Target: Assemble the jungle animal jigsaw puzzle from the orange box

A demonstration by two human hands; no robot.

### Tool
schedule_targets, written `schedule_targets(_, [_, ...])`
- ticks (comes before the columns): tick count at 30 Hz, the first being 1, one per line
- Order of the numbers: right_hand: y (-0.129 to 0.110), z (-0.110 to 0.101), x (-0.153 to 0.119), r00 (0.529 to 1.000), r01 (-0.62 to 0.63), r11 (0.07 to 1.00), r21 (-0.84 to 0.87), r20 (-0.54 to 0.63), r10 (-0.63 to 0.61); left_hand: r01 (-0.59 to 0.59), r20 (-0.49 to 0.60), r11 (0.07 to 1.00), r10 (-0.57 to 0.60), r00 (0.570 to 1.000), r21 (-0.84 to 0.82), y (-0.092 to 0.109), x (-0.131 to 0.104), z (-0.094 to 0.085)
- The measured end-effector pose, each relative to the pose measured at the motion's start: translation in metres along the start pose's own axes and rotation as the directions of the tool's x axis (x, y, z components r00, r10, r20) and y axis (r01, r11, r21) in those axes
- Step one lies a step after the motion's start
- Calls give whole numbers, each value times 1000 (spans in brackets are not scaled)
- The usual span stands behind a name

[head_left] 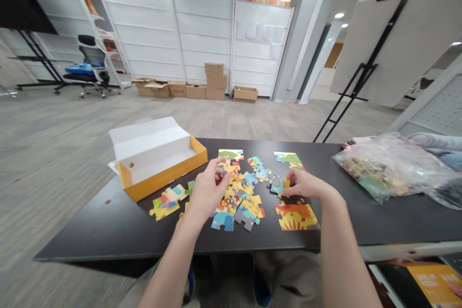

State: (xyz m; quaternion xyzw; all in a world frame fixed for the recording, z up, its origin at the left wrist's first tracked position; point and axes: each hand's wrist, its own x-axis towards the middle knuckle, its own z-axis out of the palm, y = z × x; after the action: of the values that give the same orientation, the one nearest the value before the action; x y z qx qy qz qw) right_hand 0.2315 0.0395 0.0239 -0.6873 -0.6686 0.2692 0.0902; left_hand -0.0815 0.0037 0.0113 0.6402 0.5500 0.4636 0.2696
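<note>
My right hand point(306, 184) pinches a puzzle piece point(276, 185), blue and yellow, just above the table. Below it lies a joined yellow and orange puzzle section point(296, 217); a green and blue section point(287, 157) lies beyond it. My left hand point(210, 185) hovers over the left side of a heap of loose puzzle pieces point(236, 190), thumb and fingers curved and apart, with nothing visible between them. Left of that hand, several pieces point(168, 202) lie spread out. A blue piece point(223, 221) and a grey piece point(246, 219) sit at the near edge of the heap.
An open yellow box point(164, 173) with a white inside stands on the black table point(119, 231) at the left. Clear plastic bags point(393, 166) of pieces lie at the right. Cardboard boxes point(197, 91) and white shelves point(202, 33) stand across the room.
</note>
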Motion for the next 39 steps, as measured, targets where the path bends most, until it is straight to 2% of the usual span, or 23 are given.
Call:
schedule_targets(5, [0, 0, 1, 991, 126, 982, 138, -51, -120, 40, 191, 988, -11, 981, -148, 13, -8, 19])
schedule_targets(9, [0, 0, 1, 967, 253, 915, 313, -48, -251, 50, 247, 982, -3, 969, -185, 22, -13, 37])
schedule_targets(11, [1, -1, 3, 952, 305, 871, 384, -136, -274, 79, 275, 971, -15, 961, -223, 27, -16, 48])
schedule_targets(14, [4, -6, 8, 899, 362, 850, 384, -385, -209, 123, 338, 951, -21, 941, -283, 36, -20, 69])
schedule_targets(16, [5, -10, 10, 860, 362, 854, 373, -487, -152, 118, 359, 953, -11, 933, -278, 43, -24, 85])
schedule_targets(20, [4, -14, 8, 824, 350, 840, 414, -562, -67, 45, 383, 973, 47, 923, -227, 53, -29, 114])
schedule_targets(23, [1, -14, 7, 793, 352, 832, 428, -609, -22, -45, 405, 990, 95, 909, -132, 58, -30, 127])
schedule_targets(27, [-4, -11, 8, 775, 394, 815, 425, -630, -46, -195, 426, 979, 154, 892, 54, 64, -29, 133])
schedule_targets(32, [-9, -9, 7, 781, 415, 814, 406, -619, -90, -317, 451, 897, 156, 879, 308, 71, -28, 132])
schedule_targets(35, [-10, -9, 8, 771, 417, 811, 409, -632, -78, -361, 439, 866, 191, 878, 345, 74, -29, 129])
schedule_targets(39, [-8, -8, 10, 777, 397, 801, 447, -628, -35, -347, 369, 897, 236, 899, 273, 74, -24, 116])
